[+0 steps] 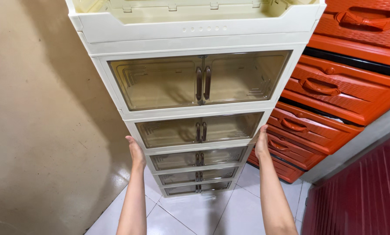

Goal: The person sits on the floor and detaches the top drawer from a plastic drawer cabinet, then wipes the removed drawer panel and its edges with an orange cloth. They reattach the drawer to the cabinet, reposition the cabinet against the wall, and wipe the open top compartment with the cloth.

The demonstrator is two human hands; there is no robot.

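Observation:
A tall cream plastic cabinet (195, 38) stands in front of me, with several stacked compartments behind clear double doors with brown handles (202, 82). All the doors are closed and the compartments look empty. My left hand (136, 152) presses flat against the cabinet's left side at about the third tier. My right hand (261, 142) grips the right side at the same height. The top section is open upward.
An orange woven-pattern drawer chest (334, 91) stands close against the cabinet's right side. A beige wall (38, 109) is on the left. White floor tiles (203, 213) lie below, and a red ribbed surface (360, 196) is at the lower right.

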